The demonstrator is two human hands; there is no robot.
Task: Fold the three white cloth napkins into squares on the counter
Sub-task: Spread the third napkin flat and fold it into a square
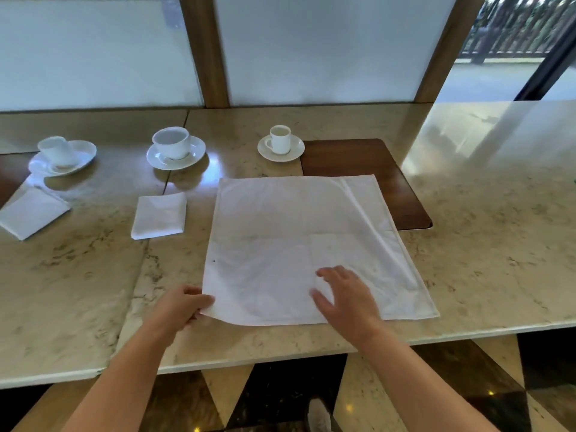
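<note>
An unfolded white cloth napkin [299, 244] is spread nearly flat on a marble-patterned counter [483, 244], its near edge lying just inside the counter's front edge. Its near left corner is pinched by the left hand [180, 307], thumb on top and fingers curled beneath, and the corner is lifted slightly off the stone. The right hand [346, 299] is held over the near middle of the cloth with fingers spread and relaxed, nothing gripped; whether the palm presses the fabric cannot be told. A diagonal crease is seen running from the far right corner down toward the right edge, and fainter fold lines cross the centre. The napkin's far right corner is laid over a dark wooden placemat [383, 169] with rounded corners.

Toward the counter's left, a folded napkin [159, 215] is set in a small square, well apart from the open cloth, and a second folded napkin [31, 213] is placed near the left edge. Along the back of the counter three white cups on saucers are ranged: a small cup [280, 140] just beside the placemat, a wide cup [171, 143] behind the middle folded square, and a tilted cup [57, 151] at far left. Bare polished stone is left open to the right of the spread napkin, glare reflected on it. Frosted panels in wooden frames [205, 48] are seen behind the counter.
</note>
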